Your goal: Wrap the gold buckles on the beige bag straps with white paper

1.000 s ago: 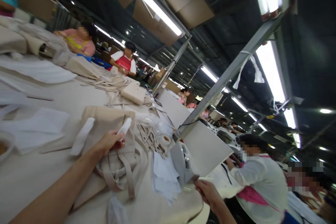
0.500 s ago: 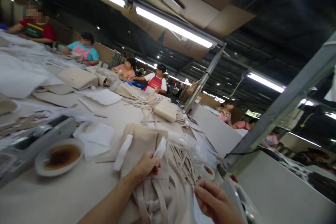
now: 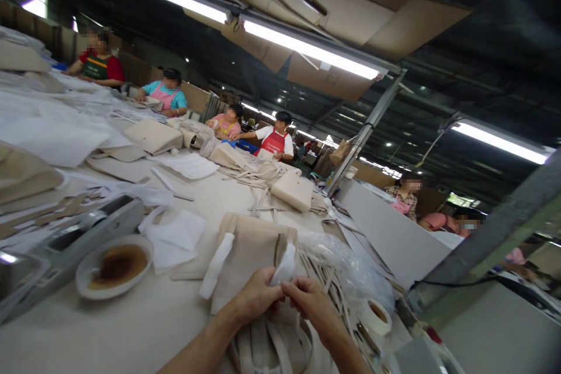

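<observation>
A beige bag (image 3: 254, 251) lies on the table in front of me, with loose straps (image 3: 276, 345) bunched at its near end. White wrapping covers a part on each side of the bag, one wrapped piece (image 3: 218, 266) on the left and another white wrapping (image 3: 287, 260) on the right. My left hand (image 3: 259, 293) is closed on the lower end of the right-hand wrapping. Beside it my right hand (image 3: 310, 302) pinches at that same lower end, thumb and fingertips together. Anything small between the right fingertips is hidden.
To the left stand a dish of brown liquid (image 3: 146, 248) and a grey machine-like device (image 3: 94, 228). At right are thin strips, clear plastic (image 3: 346, 257) and a tape roll (image 3: 376, 317). More beige bags (image 3: 293, 190) and white sheets lie farther back. Several people work beyond.
My right hand has moved left and up from beside the tape roll to meet my left hand at the white wrapping. The left hand still holds it. The camera view has shifted slightly.
</observation>
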The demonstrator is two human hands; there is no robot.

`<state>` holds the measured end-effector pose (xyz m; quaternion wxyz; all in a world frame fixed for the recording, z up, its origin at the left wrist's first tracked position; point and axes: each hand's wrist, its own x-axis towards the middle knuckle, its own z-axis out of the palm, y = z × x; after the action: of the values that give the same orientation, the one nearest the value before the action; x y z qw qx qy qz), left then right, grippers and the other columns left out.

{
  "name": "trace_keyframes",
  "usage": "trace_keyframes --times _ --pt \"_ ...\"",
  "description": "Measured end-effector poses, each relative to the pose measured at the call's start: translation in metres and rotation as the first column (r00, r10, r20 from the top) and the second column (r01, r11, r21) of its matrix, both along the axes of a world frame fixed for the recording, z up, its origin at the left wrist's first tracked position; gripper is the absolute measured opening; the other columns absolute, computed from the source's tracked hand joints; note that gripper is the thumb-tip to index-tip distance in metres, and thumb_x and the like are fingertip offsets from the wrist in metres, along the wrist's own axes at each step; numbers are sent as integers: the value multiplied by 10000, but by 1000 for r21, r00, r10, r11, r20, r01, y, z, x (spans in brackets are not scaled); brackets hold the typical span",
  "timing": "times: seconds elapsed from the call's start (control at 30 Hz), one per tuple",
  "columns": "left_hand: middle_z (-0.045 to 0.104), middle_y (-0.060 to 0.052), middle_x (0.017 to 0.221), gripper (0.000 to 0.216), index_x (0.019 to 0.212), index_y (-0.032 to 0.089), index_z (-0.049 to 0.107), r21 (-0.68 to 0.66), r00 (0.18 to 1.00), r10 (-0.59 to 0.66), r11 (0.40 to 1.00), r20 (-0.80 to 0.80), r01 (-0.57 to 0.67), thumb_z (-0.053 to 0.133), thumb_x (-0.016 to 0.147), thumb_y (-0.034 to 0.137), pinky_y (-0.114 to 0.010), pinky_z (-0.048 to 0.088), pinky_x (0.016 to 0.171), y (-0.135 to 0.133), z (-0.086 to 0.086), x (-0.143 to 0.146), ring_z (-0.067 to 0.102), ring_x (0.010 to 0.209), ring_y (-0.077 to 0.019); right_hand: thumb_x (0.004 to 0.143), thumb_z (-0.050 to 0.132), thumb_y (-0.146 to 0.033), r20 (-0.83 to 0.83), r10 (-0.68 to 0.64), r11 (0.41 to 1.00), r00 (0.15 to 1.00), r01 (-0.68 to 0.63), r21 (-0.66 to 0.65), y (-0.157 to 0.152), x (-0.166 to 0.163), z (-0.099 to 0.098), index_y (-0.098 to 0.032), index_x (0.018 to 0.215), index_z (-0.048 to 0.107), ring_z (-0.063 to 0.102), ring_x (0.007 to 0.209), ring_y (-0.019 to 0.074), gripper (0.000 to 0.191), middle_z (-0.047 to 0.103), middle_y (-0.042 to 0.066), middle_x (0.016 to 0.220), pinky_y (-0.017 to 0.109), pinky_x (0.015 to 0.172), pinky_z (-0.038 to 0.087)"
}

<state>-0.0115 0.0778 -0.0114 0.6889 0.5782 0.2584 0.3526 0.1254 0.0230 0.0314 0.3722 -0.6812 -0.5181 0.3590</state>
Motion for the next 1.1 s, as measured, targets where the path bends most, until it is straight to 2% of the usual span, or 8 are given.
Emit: trace_keyframes --times 0.27,0.47,0.63,0.7,0.8,0.87,0.97,1.1 --pt "555 33 601 233 803 160 572 9 999 -27 1000 -24 27 641 611 273 -233 363 462 -2 11 -7 477 486 -103 678 620 -545 69 -35 992 997 27 120 6 -5 -7 -203 505 538 402 494 114 391 480 -43 464 282 543 299" --pt "570 28 568 427 748 178 526 -62 999 45 997 -23 -46 578 688 597 -233 365 422 -2 16 -8 482 420 -98 677 653 -552 -62 39 998 997 -36 50 -3 -3 -2 -173 620 634 402 496 102 383 540 -28 539 254 495 277" --pt "605 19 559 572 812 176 533 -131 1000 -7 991 -9 6 586 620 712 -224 390 406 -4 19 -10 482 406 -92 698 725 -444 -286 90 996 954 -83 40 -9 -7 -9 -146 702 684 364 492 70 301 556 -32 557 224 483 233" --pt "602 22 541 622 853 172 552 -172 1000 -27 985 -11 24 602 587 732 -220 396 391 -6 21 -11 480 396 -94 701 727 -430 -319 60 997 946 -41 65 -4 -13 -16 -148 793 705 399 485 76 297 598 -25 574 220 481 245" --pt "583 32 503 667 923 163 585 -178 999 -21 984 -43 13 603 584 737 -216 394 368 -6 23 -11 482 375 -103 645 747 -394 -328 -7 983 945 67 172 7 -22 -25 -158 880 715 542 552 144 335 664 -1 620 244 520 364" --pt "568 38 481 664 979 157 601 -155 997 -4 988 -71 -8 585 623 717 -211 384 352 -5 24 -11 480 361 -111 606 745 -363 -304 -56 954 951 142 265 14 -26 -30 -154 853 720 631 668 212 324 705 28 670 299 627 463" --pt "558 42 465 637 1076 153 605 -129 997 15 991 -80 -25 548 697 661 -207 380 338 -5 23 -9 483 348 -121 585 730 -351 -302 -137 914 944 238 329 17 -31 -33 -151 828 722 676 799 276 315 752 71 771 369 772 504" --pt "561 40 478 577 1144 157 616 -74 997 39 996 -66 -44 516 770 585 -199 381 328 -6 20 -6 495 344 -125 596 756 -354 -395 -181 891 901 320 321 8 -37 -34 -172 812 712 671 755 240 286 728 32 715 331 729 510"
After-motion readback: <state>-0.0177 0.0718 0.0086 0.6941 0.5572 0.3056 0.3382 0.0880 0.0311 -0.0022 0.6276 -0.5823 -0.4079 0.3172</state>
